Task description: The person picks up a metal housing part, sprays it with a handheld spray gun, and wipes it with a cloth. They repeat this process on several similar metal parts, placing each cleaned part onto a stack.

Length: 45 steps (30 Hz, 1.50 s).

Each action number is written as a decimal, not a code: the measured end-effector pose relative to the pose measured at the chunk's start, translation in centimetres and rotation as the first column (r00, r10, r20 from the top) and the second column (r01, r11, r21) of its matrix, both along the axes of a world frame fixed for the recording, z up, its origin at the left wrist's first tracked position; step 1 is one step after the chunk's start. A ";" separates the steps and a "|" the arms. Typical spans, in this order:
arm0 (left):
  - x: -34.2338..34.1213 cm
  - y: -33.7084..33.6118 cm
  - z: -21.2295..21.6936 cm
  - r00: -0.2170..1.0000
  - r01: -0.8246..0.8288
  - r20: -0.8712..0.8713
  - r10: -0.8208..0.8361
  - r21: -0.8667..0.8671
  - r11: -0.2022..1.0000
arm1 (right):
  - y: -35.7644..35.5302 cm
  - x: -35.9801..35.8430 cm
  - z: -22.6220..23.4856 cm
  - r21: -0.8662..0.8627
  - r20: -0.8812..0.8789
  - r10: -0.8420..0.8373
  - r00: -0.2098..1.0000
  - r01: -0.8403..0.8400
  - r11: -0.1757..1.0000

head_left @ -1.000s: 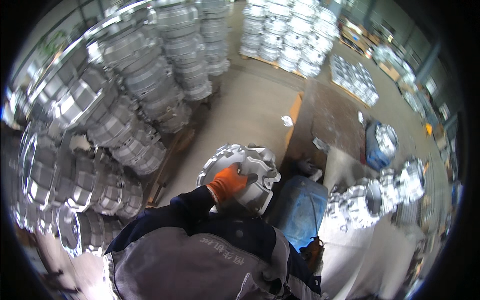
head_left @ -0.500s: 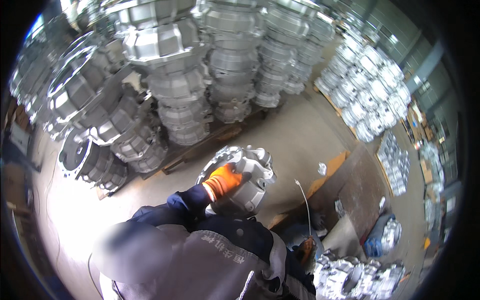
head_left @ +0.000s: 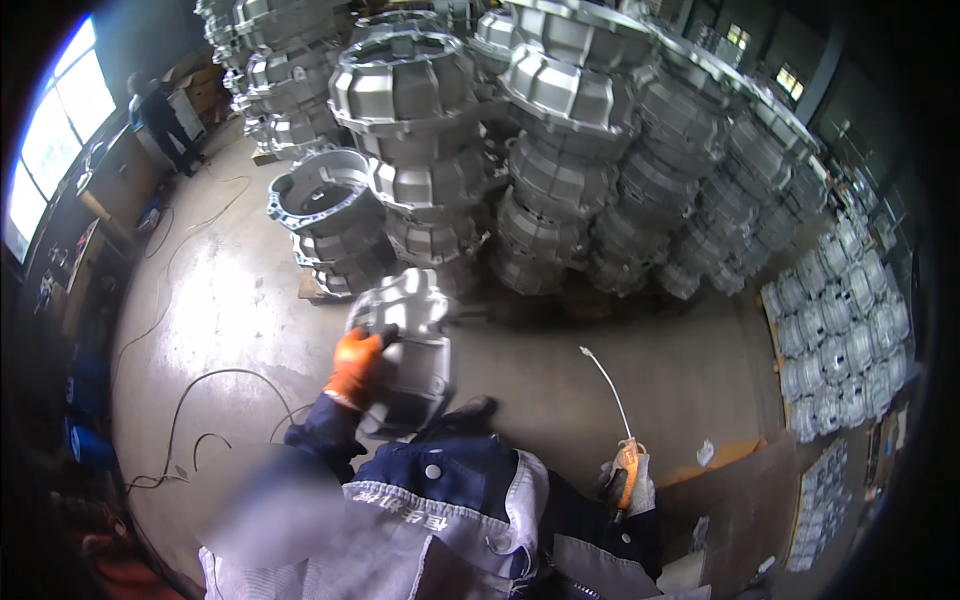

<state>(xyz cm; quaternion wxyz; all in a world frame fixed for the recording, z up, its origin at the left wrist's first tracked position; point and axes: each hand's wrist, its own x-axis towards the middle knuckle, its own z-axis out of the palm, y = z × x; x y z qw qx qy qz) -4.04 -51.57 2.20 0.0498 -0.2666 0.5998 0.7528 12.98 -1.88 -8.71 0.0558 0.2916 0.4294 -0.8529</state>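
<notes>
My left hand, in an orange glove with dark fingers, grips the edge of a grey metal housing casting held in front of my body. The casting is tilted and slightly blurred, with ribbed walls and a lobed rim. Off to the right, my right hand is closed round a tool with an orange grip and a long, thin, slightly bent pale shaft. That shaft points up and away from me, apart from the casting.
Tall stacks of similar housings stand ahead on pallets. A shorter stack rises at the left. More castings fill a pallet at right. Cables lie on the left floor. Brown sheet is at lower right; another person stands far left.
My view has turned left. The casting, in my left hand, has shifted left and turned on its side. My right hand with the tool shows more plainly.
</notes>
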 end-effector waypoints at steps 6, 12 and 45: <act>1.8 -12.3 4.0 0.869 -0.329 -0.428 0.249 -0.122 0.936 | -4.7 -5.0 -0.2 -0.008 -0.028 0.078 0.997 -0.078 0.997; -4.8 -21.6 9.2 0.773 -0.469 -0.537 0.337 -0.127 0.874 | -9.5 -9.9 -1.5 0.006 -0.043 -0.014 0.999 0.014 1.000; -45.6 -26.6 1.2 0.920 -0.008 -0.109 -0.375 -0.965 0.262 | -34.7 -10.5 9.6 -0.084 0.267 -0.385 0.883 0.420 0.904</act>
